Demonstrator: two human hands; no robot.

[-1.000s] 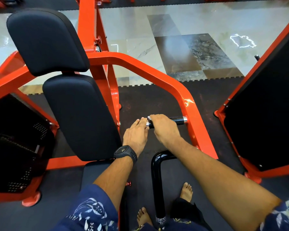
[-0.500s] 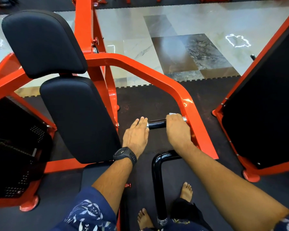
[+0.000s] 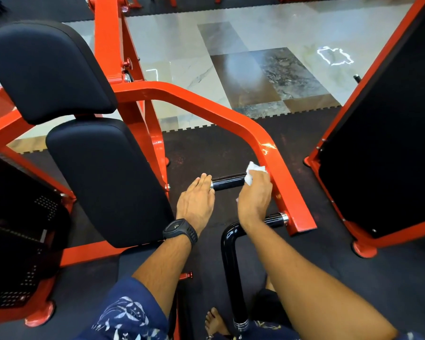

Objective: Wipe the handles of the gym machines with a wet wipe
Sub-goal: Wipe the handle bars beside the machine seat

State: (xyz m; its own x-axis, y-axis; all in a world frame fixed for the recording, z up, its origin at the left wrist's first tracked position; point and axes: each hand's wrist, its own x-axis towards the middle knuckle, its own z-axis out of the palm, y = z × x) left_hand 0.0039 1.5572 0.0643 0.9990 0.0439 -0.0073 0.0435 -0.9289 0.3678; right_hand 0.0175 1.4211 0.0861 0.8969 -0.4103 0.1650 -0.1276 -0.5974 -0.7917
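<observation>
Wet wipe [image 3: 254,169] was clenched on the handle [image 3: 227,182] by the right hand [image 3: 254,200]; left hand [image 3: 195,202] fingers, released, touched its end.

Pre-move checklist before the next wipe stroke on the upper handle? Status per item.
1. Wipe in hand: ok. The right hand grips the white wipe.
2. Wipe on target: ok. It is wrapped on the upper handle, at the end by the orange frame.
3. Handle steadied: ok. The left hand rests straight fingers on the handle's free end.
4. Full stroke path clear: not ok. Those fingers cover the free end cap.
5. Wipe wet enough: cannot tell.
6. Lower handle done: cannot tell. It is partly hidden under the right wrist.
</observation>
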